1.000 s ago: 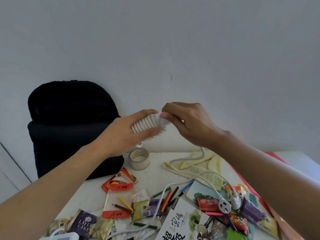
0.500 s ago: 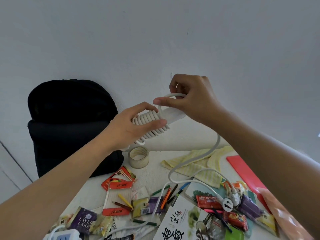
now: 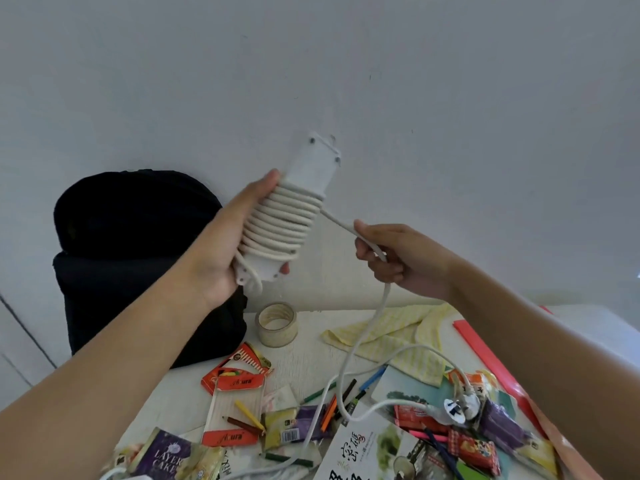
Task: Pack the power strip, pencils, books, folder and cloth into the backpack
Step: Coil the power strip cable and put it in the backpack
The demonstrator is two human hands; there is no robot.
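Power strip point(image 3: 306, 174) held up before the wall, cord point(image 3: 277, 226) coiled round it. Left hand point(image 3: 221, 251) clamps strip and coils; right hand point(image 3: 391, 254) fisted on the loose cord. Risk: trailing plug point(image 3: 457, 408) snags pencils point(image 3: 332, 405) on the table point(image 3: 311, 344), drags clutter; slack tension lets coils slip.

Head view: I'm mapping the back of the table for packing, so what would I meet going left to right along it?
backpack → tape roll → yellow cloth → red folder
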